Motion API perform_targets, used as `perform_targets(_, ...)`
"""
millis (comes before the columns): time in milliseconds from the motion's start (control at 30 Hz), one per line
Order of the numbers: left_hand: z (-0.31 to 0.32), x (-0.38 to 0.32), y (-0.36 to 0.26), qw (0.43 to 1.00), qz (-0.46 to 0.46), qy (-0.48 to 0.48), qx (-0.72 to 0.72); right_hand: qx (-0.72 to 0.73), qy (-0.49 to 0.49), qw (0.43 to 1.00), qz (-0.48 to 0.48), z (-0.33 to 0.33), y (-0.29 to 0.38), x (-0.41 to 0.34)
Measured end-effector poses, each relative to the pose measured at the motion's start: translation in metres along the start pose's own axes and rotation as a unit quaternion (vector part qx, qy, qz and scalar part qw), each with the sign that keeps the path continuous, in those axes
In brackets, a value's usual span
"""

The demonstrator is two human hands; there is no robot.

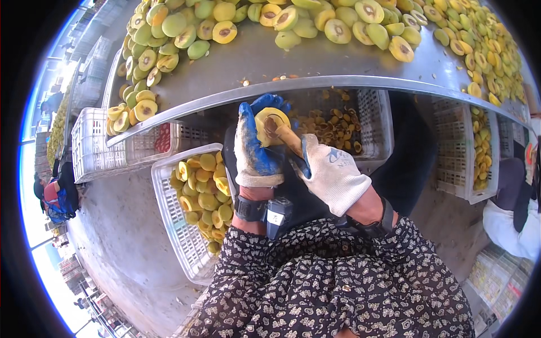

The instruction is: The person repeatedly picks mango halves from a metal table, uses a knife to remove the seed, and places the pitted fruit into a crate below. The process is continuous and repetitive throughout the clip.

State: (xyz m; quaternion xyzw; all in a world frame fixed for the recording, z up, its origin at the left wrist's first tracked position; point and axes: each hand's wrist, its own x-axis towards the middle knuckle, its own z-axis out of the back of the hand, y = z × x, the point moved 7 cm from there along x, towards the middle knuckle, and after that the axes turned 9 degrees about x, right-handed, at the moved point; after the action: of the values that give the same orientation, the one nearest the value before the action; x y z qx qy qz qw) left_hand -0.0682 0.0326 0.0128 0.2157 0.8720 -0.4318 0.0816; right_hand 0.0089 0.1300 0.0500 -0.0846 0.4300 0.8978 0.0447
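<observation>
My left hand (260, 145), in a white work glove with a blue coated palm, holds a halved yellow fruit (267, 120) with its cut face up, just below the metal table's edge. My right hand (331, 171), gloved alike, grips a tool by its wooden handle (289, 137). The tool's end meets the brown centre of the fruit half; its tip is hidden. Under my hands, a white plastic crate (386, 126) holds many small brown pieces (338, 126), which look like removed pits or shells.
Halved green and yellow fruits (338, 29) are heaped on the metal table (236, 63). A white crate of fruit halves (167, 203) stands at my left, another (467, 160) at right. Another white crate (91, 145) sits at the table's left end. A person (513, 207) sits at far right.
</observation>
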Motion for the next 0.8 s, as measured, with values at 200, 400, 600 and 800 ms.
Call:
perform_targets(200, 0.013, 0.002, 0.0, 0.989, -0.018, -0.083, 0.118, 0.027, 0.044, 0.998, -0.043, -0.018, -0.006, -0.002)
perform_targets(400, 0.037, 0.017, 0.006, 0.969, -0.035, -0.066, 0.237, 0.112, 0.066, 0.989, -0.074, -0.035, -0.02, -0.008)
perform_targets(600, 0.019, 0.007, 0.014, 0.994, 0.008, -0.053, 0.1, 0.494, 0.069, 0.836, -0.228, -0.032, -0.029, -0.008)
perform_targets(800, -0.004, -0.019, -0.009, 0.913, -0.209, 0.054, 0.346, 0.465, -0.092, 0.871, -0.129, -0.026, -0.04, 0.011)
